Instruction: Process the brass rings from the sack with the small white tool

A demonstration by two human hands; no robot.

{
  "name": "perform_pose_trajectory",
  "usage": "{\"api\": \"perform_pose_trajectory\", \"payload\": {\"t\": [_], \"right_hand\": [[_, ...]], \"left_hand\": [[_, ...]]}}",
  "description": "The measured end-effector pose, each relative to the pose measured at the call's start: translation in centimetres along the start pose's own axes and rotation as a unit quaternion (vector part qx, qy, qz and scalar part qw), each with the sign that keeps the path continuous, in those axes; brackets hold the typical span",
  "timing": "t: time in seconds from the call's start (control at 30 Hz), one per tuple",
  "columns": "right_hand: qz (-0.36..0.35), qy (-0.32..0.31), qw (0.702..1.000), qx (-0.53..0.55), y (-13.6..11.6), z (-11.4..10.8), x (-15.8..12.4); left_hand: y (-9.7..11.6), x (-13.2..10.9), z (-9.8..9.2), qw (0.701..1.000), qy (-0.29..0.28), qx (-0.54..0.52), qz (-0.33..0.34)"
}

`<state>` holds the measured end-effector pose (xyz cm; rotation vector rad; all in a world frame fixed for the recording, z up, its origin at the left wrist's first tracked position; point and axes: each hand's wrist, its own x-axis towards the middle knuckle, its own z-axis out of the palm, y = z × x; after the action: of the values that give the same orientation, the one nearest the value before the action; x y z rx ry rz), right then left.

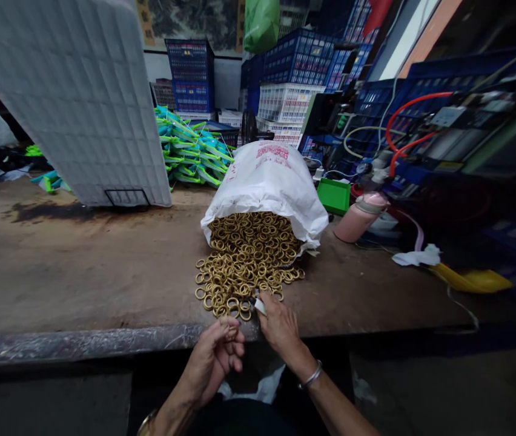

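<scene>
A white woven sack [269, 181] lies on its side on the brown worktable [80, 266], spilling a heap of gold-coloured rings [244, 260] toward the front edge. My left hand [217, 357] is curled at the table's edge, fingers closed round one or more gold rings [231, 330]. My right hand [278, 324] reaches into the near side of the heap, fingers pinched on a small white and dark piece [259, 304] that I cannot make out.
A big white gridded panel [80, 91] leans at the back left. Green-and-teal parts [189, 151] are piled behind the sack. A green box [334, 195], a pink bottle [358, 218], a yellow scoop [471, 280] and a machine with red hoses [421, 121] stand on the right. Blue and white crates [294, 66] are stacked behind.
</scene>
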<state>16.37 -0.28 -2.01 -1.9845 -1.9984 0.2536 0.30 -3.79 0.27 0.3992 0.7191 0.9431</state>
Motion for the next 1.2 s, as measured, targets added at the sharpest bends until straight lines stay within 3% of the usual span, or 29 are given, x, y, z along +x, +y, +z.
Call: {"api": "perform_pose_trajectory", "payload": {"t": [0.17,0.3,0.47,0.6,0.73,0.93,1.07,1.2], "right_hand": [[-0.001,0.006,1.0,0.017,0.2,0.0,0.3],[-0.028,0.009,0.987,0.155,0.7,-0.4,0.4],[-0.057,-0.063,0.946,0.313,-0.6,-1.6,0.2],[-0.061,-0.108,0.918,0.377,-1.8,-2.3,-0.2],[-0.055,-0.14,0.9,0.409,-2.4,-2.6,-0.4],[-0.042,-0.14,0.899,0.413,-2.8,-2.3,-0.2],[-0.017,-0.122,0.891,0.436,-2.9,-1.6,-0.3],[0.01,-0.166,0.874,0.457,-3.0,-1.1,-0.5]], "left_hand": [[0.0,0.3,-0.1,1.0,-0.003,-0.011,-0.016],[-0.3,0.8,0.3,0.994,0.033,0.1,0.036],[0.0,1.3,0.9,0.957,0.08,0.257,0.112],[0.9,1.4,0.9,0.937,0.084,0.301,0.157],[1.5,1.2,0.6,0.934,0.071,0.31,0.163],[1.5,1.3,0.1,0.926,0.06,0.339,0.152],[1.3,1.2,0.3,0.916,0.064,0.347,0.19],[1.1,0.9,0.6,0.905,0.054,0.357,0.225]]}}
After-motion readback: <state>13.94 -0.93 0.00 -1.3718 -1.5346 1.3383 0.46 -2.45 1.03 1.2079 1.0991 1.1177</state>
